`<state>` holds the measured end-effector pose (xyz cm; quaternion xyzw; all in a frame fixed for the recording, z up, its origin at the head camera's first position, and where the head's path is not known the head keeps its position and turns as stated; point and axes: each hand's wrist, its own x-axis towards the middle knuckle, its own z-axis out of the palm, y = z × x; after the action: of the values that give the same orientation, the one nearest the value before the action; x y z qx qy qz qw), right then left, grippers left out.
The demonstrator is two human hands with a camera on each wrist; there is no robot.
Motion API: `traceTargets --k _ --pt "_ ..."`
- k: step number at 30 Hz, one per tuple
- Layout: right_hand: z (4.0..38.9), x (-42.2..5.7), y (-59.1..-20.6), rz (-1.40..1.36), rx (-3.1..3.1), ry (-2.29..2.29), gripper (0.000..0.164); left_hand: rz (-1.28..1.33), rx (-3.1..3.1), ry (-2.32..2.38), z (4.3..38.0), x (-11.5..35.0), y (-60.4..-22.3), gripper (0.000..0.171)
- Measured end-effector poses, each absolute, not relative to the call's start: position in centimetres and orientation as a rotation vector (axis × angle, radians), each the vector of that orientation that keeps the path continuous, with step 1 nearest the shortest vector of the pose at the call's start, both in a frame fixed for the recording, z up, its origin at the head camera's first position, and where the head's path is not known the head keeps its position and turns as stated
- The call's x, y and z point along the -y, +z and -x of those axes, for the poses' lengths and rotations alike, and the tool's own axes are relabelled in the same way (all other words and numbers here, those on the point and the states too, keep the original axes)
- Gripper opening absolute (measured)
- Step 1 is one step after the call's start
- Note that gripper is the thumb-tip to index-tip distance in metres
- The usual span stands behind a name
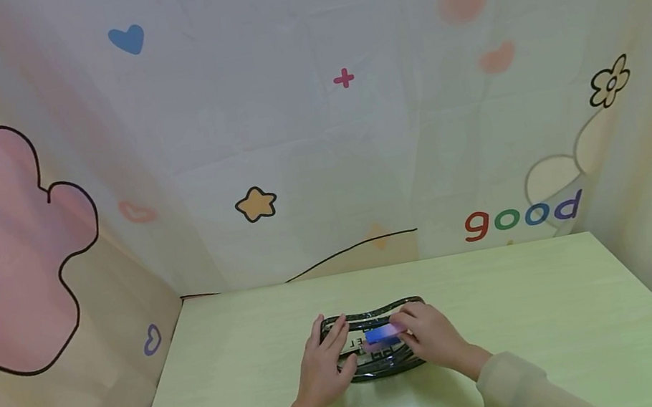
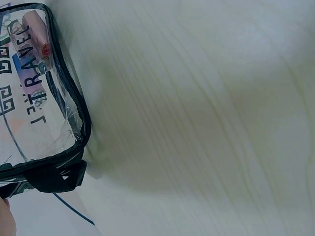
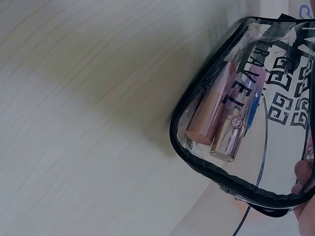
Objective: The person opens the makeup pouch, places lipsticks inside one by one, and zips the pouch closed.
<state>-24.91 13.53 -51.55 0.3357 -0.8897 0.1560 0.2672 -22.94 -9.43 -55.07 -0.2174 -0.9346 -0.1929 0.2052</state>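
A clear pouch with black trim lies between both hands; black lettering including "TRAVEL" shows on its side in the wrist views. My left hand rests on the pouch's left end, fingers straight towards the far rim and thumb near the front. With thumb and fingertips, my right hand pinches the right end of a blue-and-pink stick over the pouch's middle. Through the clear side, a rose-gold lipstick tube and a shiny gold lipstick tube show side by side, close to a blue piece.
The pouch stands on a pale wood-grain table. A printed curtain with hearts, stars and the word "good" hangs behind the table's far edge and along both sides.
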Motion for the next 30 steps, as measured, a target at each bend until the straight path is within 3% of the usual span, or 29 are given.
traceTargets --k 7,30 --pt "25.21 -13.46 -51.92 -0.964 2.319 0.415 0.014 0.618 2.593 -0.549 22.94 9.42 -55.04 0.051" --pt "25.08 -13.54 -51.88 -0.952 2.379 0.399 0.01 0.614 2.612 -0.56 22.93 9.4 -55.07 0.052"
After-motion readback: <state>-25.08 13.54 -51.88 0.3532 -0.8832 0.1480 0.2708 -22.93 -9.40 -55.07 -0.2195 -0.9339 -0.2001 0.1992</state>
